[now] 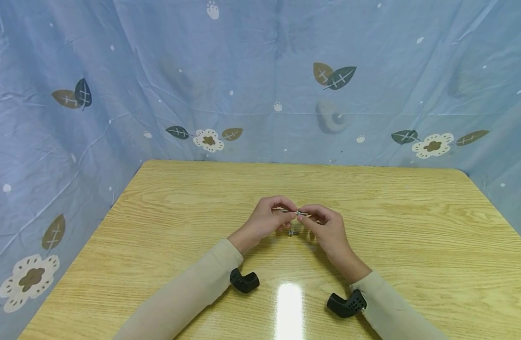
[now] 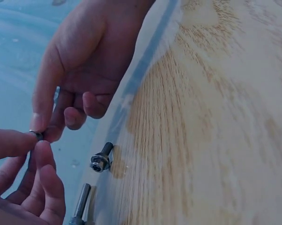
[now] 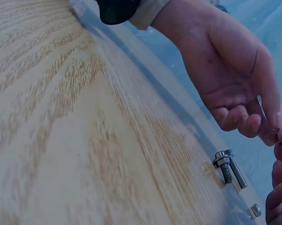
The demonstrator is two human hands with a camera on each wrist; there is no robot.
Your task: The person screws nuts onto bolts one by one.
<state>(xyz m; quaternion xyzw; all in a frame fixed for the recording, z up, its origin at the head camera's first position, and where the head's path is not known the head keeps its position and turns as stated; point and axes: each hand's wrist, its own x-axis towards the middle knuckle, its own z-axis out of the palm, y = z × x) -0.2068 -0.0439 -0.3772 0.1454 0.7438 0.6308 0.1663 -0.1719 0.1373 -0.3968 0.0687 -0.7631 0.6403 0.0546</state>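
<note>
In front of me my left hand (image 1: pixel 269 218) and right hand (image 1: pixel 328 227) meet fingertip to fingertip. Between them, thumbs and forefingers pinch a small metal fastener (image 1: pixel 299 213), mostly covered, so I cannot tell its exact kind. A bit of it shows as a dark ring in the left wrist view. On the table just below the hands lies a bolt (image 2: pixel 101 161) with a washer and nut near its head. Beside it is a longer threaded bolt (image 3: pixel 238 172). A small nut-like metal piece (image 3: pixel 256 210) sits near these, under the right hand's fingers.
The wooden table (image 1: pixel 179 198) stretches out all round the hands. A blue patterned cloth (image 1: pixel 260 85) hangs behind it and at the sides. Black wrist cameras hang by both sleeves, the left one (image 1: pixel 244 281) and the right one (image 1: pixel 347 304).
</note>
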